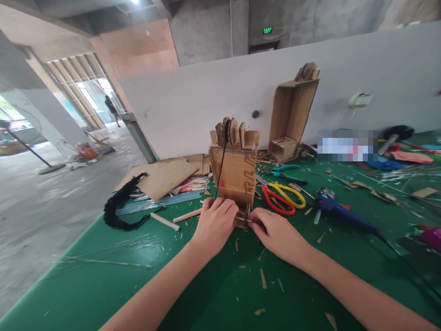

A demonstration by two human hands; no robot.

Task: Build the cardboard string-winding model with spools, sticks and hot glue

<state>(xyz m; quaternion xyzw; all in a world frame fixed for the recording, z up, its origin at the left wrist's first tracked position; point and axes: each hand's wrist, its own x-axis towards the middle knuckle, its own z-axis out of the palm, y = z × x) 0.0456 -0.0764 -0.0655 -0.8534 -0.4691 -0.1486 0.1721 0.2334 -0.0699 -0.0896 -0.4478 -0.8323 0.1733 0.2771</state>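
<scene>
In front of me an upright cardboard model [234, 177] stands on the table, with several cardboard discs [230, 131] on its top. A black cord [221, 168] runs from the discs down behind my left hand. My left hand [217, 225] is closed at the model's lower left, its fingertips hidden against the base. Low on the right, a small upright disc [247, 215] sits between my hands. My right hand [275, 232] pinches the end of a thin pale stick by this disc. Red-and-yellow-handled scissors [284, 197] lie right of the model.
A taller cardboard model [292, 115] stands behind by the white partition [206, 87]. Blue-handled pliers [287, 174] and a blue glue gun [341, 211] lie right. Left are cardboard sheets [168, 177], a black fuzzy strip [119, 207], a pale rod [165, 221] and clear thin strands [106, 262].
</scene>
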